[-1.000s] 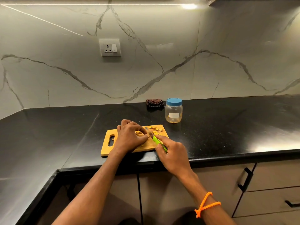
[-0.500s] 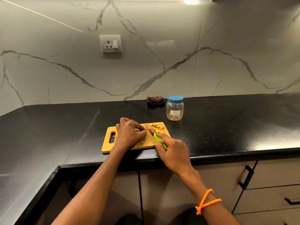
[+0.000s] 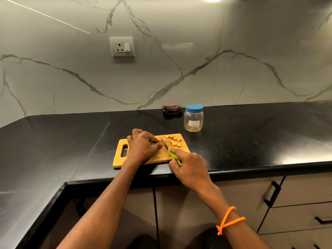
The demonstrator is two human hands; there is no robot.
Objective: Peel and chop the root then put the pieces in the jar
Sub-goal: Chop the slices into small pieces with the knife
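Wall [image 3: 179, 72] of veined marble fills the view beyond both hands, a socket [image 3: 122, 47] set in it high above the left hand. Table [image 3: 251, 133], black and glossy, runs under the hands and off to either side, turning a corner left of the left arm. Cabinets [image 3: 296, 203] with dark handles sit below the table edge, right of the right forearm.

Board [image 3: 152, 157], wooden, with a slot handle at its end left of the left hand; both hands work over it. Jar [image 3: 193, 118], clear with a blue lid on, stands upright on the table just beyond the board's far right corner, ahead of the right hand. Cloth [image 3: 171, 110], dark and folded, lies just left of the jar, against the wall.

Left hand [image 3: 142, 147]: palm down on the board, fingers curled over the root; the root itself is almost wholly hidden beneath them. Right hand [image 3: 190, 166]: wrapped round the green handle of the knife [image 3: 170, 151], forefinger laid along its top. The blade points away from the right hand and comes down just beside the left fingertips. Band [image 3: 228, 220], orange and beaded, on the right wrist.

Pieces [image 3: 173, 140]: yellow slices lie scattered on the board beyond the blade, ahead of the right hand. A small scrap lies near the left hand's heel.
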